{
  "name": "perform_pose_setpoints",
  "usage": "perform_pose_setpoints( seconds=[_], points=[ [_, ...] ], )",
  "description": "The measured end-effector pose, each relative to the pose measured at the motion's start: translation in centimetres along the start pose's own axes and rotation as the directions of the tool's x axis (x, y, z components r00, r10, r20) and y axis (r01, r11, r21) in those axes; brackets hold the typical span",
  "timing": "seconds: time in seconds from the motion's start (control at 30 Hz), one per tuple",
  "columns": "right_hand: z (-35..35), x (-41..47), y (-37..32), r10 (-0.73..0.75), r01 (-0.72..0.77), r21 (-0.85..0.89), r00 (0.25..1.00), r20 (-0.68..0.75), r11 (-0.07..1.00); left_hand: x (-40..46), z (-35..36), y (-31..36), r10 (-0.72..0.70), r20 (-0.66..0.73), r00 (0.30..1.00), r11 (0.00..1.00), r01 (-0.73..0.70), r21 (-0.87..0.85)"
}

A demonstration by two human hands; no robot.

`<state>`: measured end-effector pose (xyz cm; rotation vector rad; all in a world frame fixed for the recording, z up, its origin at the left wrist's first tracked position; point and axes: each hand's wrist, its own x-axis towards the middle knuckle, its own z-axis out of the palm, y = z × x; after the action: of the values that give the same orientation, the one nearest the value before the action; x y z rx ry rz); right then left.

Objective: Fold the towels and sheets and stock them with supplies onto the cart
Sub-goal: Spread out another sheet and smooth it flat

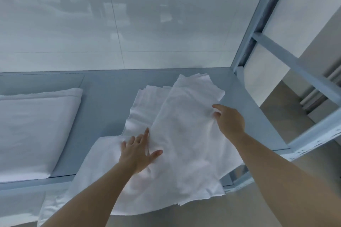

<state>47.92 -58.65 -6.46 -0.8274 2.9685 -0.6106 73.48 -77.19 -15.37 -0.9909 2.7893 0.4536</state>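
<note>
White wall tiles (129, 14) rise behind a grey-blue shelf (108, 94) set in a metal rack (273, 49) whose posts and braces run up at 2 o'clock. On the shelf, at 5 o'clock of centre, lies a white sheet (184, 134), partly folded in loose layers, its near end hanging over the shelf's front edge. The left hand (138, 150) rests flat on the sheet with straight, spread fingers, pressing along a fold. The right hand (228, 120), at 3 o'clock of the left, pinches the sheet's right edge with curled fingers. A folded white stack (35, 131) sits at 9 o'clock, apart from the sheet.
</note>
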Motion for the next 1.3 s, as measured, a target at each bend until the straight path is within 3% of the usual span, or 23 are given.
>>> perform_pose_setpoints(
  seconds=[0.33, 0.53, 0.63, 0.7, 0.83, 0.93, 1.03, 1.2, 1.3],
  points=[
    [0.9, -12.0, 11.6, 0.355, -0.351, -0.063, 0.933, 0.059, 0.934, -0.7, 0.3, 0.7, -0.012, 0.03, 0.999, 0.996, 0.009, 0.087],
    [2.9, -13.7, 12.5, 0.393, -0.379, -0.116, 0.91, 0.132, 0.918, 0.2, 0.0, 1.6, -0.04, 0.0, 0.999, 0.985, 0.04, 0.166],
    [3.8, -12.0, 11.2, 0.348, -0.328, -0.173, 0.932, 0.099, 0.929, 1.7, -0.6, 2.7, -0.006, -0.084, 0.996, 0.989, 0.018, 0.144],
    [4.2, -10.1, 9.8, 0.29, -0.284, -0.115, 0.956, 0.047, 0.952, 3.2, -0.9, 3.3, 0.027, -0.094, 0.995, 0.995, -0.018, 0.099],
    [5.7, -4.3, 5.1, 0.035, -0.032, -0.052, 0.998, 0.053, 0.998, 7.5, -1.3, 4.5, 0.059, 0.011, 0.998, 0.998, -0.059, 0.007],
    [7.5, -0.4, 1.4, -0.052, 0.057, -0.026, 0.988, 0.144, 0.998, 10.0, -1.1, 4.6, 0.027, 0.131, 0.991, 0.999, -0.023, -0.027],
    [9.2, 1.8, -0.8, -0.108, 0.125, -0.044, 0.954, 0.281, 0.991, 10.8, -0.3, 3.7, -0.035, 0.219, 0.975, 0.999, 0.033, 0.015],
    [10.4, 4.4, -3.6, -0.344, 0.497, -0.267, 0.818, 0.461, 0.826, 10.8, 0.2, 2.7, -0.06, 0.24, 0.969, 0.997, 0.045, 0.066],
    [10.4, 5.0, -5.1, -0.347, 0.523, -0.208, 0.765, 0.542, 0.827, 10.2, 0.3, 2.3, -0.079, 0.24, 0.968, 0.996, 0.065, 0.065]
  ],
)
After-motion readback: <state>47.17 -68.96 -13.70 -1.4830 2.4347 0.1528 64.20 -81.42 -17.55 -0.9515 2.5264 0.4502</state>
